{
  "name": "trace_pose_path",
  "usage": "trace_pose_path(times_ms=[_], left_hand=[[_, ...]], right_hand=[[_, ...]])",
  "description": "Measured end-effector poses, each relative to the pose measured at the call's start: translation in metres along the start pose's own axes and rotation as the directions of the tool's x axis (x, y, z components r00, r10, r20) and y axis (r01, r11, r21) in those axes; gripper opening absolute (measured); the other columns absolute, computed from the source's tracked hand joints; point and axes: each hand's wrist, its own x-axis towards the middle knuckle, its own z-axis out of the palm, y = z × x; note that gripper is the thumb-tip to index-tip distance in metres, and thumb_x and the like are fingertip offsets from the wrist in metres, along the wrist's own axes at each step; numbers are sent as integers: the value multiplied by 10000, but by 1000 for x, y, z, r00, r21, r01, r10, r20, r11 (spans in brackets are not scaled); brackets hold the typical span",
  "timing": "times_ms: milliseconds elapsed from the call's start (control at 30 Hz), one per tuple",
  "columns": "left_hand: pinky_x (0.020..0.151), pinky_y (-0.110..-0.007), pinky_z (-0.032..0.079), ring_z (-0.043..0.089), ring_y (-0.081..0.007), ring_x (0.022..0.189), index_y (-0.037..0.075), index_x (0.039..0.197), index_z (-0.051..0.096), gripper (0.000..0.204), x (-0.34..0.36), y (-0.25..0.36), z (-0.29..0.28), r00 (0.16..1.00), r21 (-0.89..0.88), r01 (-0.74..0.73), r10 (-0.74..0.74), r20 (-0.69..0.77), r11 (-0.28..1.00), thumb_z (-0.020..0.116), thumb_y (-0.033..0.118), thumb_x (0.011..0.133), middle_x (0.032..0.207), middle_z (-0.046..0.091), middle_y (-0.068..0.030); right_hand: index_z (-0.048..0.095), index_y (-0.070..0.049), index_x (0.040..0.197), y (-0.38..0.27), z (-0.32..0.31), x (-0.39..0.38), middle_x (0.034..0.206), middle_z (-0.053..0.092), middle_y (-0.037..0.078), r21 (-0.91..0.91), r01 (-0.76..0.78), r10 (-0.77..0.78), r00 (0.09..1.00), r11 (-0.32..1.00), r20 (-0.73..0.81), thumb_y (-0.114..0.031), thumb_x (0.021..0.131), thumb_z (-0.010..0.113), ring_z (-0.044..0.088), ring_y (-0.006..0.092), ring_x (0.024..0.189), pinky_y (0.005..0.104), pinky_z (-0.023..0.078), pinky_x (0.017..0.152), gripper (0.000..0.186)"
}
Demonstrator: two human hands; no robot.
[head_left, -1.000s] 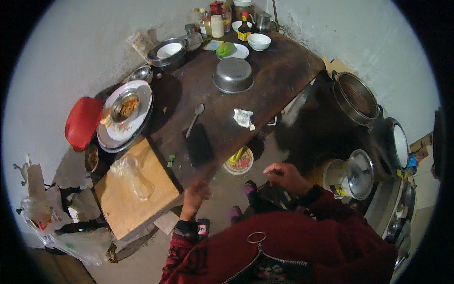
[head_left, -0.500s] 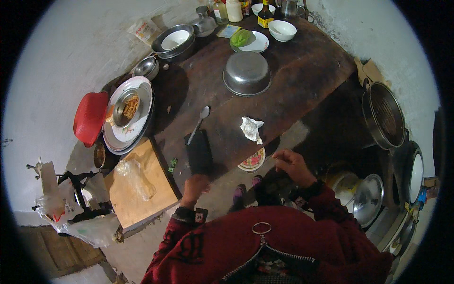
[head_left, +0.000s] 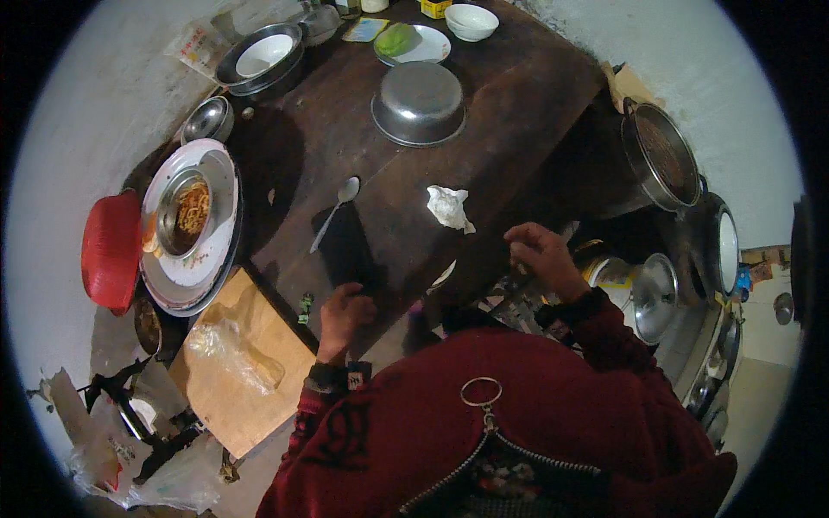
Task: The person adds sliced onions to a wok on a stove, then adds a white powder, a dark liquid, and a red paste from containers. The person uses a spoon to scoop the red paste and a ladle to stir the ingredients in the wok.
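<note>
My left hand [head_left: 344,318] hovers at the table's near edge, fingers loosely bent and nothing visible in them. Over the near right edge is my right hand [head_left: 546,255], its fingers half curled and apart, holding nothing I can see. Between and beyond the hands lies a crumpled white tissue [head_left: 450,208], touched by neither. A metal spoon [head_left: 337,213] rests past my left hand, beside a dark patch that I cannot make out as thing or shadow. Small green scraps [head_left: 305,308] lie just left of that hand.
An upturned metal basin [head_left: 420,102] sits mid-table, before a plate [head_left: 429,47] with a green vegetable [head_left: 396,40]. At left are an enamel tray [head_left: 162,273] with a bowl of food, a red basket [head_left: 110,250] and a wooden board [head_left: 233,406] bearing a plastic bag. Pots line the right.
The view has shifted, so the table things sit farther left and higher. Both hands stay near the table's edge, the left one slightly raised. Nothing was picked up or put down.
</note>
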Motion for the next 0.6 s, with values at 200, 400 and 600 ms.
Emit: trace_pose_path(times_ms=[200, 400, 600], left_hand=[[663, -334, 538, 637, -228, 789, -15, 1137, 514, 338, -6, -8, 2, 990, -10, -140, 140, 0, 990, 583, 182, 872, 923, 620, -152], [653, -325, 531, 642, -222, 765, -11, 1042, 573, 235, -2, -28, 2, 951, 46, -286, 278, 132, 957, 554, 138, 861, 820, 627, -124], [583, -293, 520, 645, -192, 692, -8, 920, 599, 170, 3, -24, 42, 977, 96, -160, 144, 160, 982, 514, 132, 877, 748, 639, -109]], right_hand=[[549, -41, 1116, 10, 4, 15, 972, 585, 51, -35, 70, -68, 996, 997, 53, -91, 853, 575, 571, 98, 839, 253, 480, 727, 269], [578, -66, 1113, 28, 1, 54, 992, 589, 65, -33, 73, -68, 988, 997, 136, -118, 827, 615, 564, 138, 862, 283, 480, 757, 292], [620, -54, 1052, 48, -1, 122, 901, 631, 63, -16, 351, -265, 734, 936, 625, -182, 833, 616, 612, 131, 825, 301, 489, 754, 254]])
